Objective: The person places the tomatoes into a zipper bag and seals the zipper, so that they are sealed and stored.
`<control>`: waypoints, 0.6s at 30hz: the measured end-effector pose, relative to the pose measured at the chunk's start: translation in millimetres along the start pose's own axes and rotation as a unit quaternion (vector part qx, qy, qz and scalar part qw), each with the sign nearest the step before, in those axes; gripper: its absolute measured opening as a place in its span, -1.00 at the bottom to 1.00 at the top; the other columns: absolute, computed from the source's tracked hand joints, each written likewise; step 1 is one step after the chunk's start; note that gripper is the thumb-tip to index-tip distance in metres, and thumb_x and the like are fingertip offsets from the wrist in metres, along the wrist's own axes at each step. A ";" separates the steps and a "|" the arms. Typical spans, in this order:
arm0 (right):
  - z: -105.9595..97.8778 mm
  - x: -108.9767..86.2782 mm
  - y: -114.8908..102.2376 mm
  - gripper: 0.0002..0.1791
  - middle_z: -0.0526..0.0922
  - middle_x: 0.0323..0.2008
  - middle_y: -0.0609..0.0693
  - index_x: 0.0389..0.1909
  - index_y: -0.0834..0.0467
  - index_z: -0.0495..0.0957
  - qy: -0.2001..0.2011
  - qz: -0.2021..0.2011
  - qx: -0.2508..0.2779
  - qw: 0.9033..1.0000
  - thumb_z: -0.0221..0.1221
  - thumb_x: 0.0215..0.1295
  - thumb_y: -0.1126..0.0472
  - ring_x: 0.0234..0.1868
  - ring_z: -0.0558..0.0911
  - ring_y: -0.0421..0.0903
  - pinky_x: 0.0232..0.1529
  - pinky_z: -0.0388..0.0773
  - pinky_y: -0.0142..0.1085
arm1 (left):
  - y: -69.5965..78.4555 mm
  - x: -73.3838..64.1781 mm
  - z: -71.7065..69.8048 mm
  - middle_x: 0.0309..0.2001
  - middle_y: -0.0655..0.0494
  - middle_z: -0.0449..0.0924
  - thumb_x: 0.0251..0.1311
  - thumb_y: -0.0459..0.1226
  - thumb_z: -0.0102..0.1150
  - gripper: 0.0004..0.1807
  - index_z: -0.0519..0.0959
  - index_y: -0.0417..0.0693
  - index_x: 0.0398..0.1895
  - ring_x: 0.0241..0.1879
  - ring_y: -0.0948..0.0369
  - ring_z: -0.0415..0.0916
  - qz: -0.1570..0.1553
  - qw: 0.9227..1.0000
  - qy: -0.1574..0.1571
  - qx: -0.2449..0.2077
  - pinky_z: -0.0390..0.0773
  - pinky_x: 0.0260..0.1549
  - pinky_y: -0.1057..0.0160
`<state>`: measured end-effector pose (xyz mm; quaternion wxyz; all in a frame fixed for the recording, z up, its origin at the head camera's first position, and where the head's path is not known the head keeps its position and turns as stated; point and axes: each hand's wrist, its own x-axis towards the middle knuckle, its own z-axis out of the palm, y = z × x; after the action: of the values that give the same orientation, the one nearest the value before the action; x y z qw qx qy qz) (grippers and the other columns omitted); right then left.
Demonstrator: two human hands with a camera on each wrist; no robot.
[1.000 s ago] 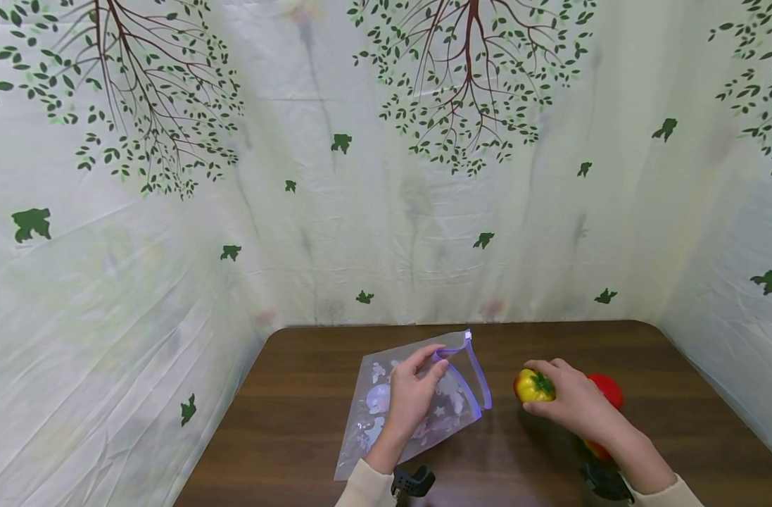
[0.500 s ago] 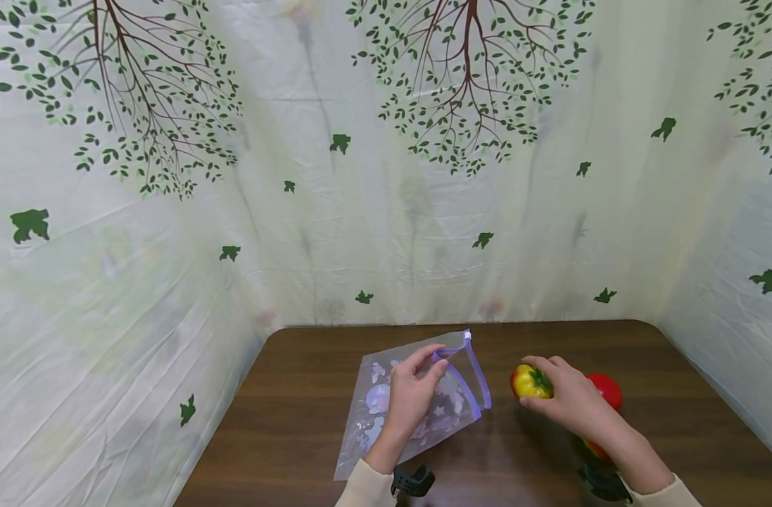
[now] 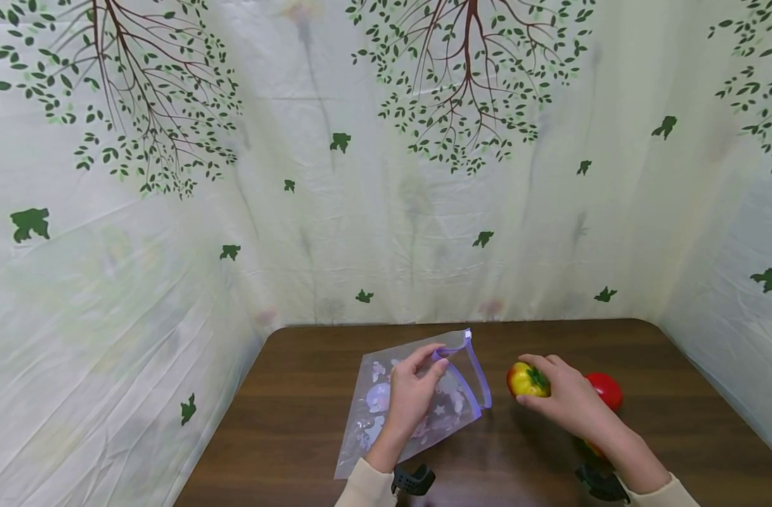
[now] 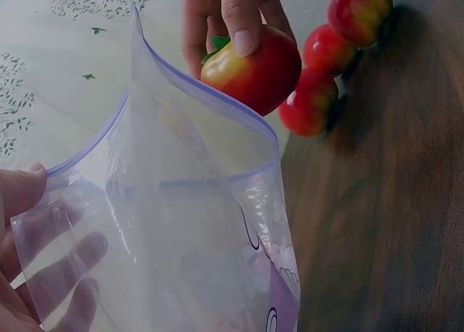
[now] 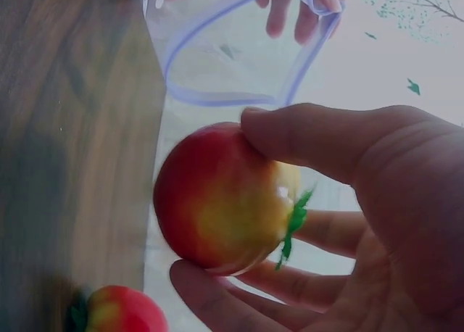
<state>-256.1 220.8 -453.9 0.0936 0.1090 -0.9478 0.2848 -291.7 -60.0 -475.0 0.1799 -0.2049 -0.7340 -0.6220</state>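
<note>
My left hand (image 3: 412, 394) pinches the rim of a clear zip bag (image 3: 452, 414) with a purple zip edge and cartoon prints. In the left wrist view the bag's mouth (image 4: 217, 100) gapes wide, and the left fingers (image 4: 72, 263) show through the plastic. A glossy red-and-yellow tomato (image 3: 528, 380) with a green leafy top is gripped by my right hand (image 3: 569, 400), to the right of the bag. The right wrist view has the tomato (image 5: 221, 201) between thumb and fingers, just short of the bag's purple rim (image 5: 217, 98).
Several red fruits sit in a row on the brown wooden table (image 3: 671, 394): a plain red one (image 4: 328, 49) between two red-and-yellow ones (image 4: 360, 13). My right forearm partly covers them in the head view. Pale curtains (image 3: 417, 267) with leaf prints surround the table.
My right hand has shifted slightly left with the tomato, closer to the bag. The left hand and the bag have stayed in place.
</note>
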 end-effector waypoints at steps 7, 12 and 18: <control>3.2 1.2 -0.6 -0.27 0.57 -0.06 0.04 0.24 0.03 0.51 0.034 -0.016 0.013 0.999 0.52 0.04 -0.06 -0.26 0.51 -0.07 -0.31 0.55 -0.26 | -2.1 0.2 0.1 -0.08 0.24 0.72 0.32 -0.25 0.31 -0.72 0.69 0.01 0.08 -0.19 0.21 0.67 0.001 1.000 0.000 -0.004 0.66 -0.25 0.28; 4.0 0.7 -2.5 -0.30 0.58 -0.07 0.02 0.22 0.02 0.52 0.051 -0.031 0.025 0.998 0.50 0.06 -0.08 -0.27 0.52 -0.08 -0.30 0.56 -0.24 | -2.7 -0.3 0.0 -0.06 0.24 0.72 0.32 -0.17 0.32 -0.70 0.69 0.03 0.08 -0.16 0.20 0.67 0.001 1.000 0.000 -0.008 0.66 -0.22 0.27; 6.6 -0.4 -4.5 -0.31 0.58 -0.08 -0.01 0.22 -0.03 0.51 0.071 -0.046 0.036 0.996 0.50 0.07 -0.10 -0.26 0.52 -0.11 -0.34 0.56 -0.26 | -0.8 0.0 -0.7 -0.06 0.23 0.73 0.31 -0.14 0.33 -0.69 0.69 0.03 0.08 -0.13 0.21 0.67 -0.002 1.000 -0.001 -0.008 0.65 -0.18 0.25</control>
<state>-255.3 213.5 -457.0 0.1693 0.1356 -0.9218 0.3213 -292.1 -60.8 -475.6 0.1767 -0.2051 -0.7297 -0.6279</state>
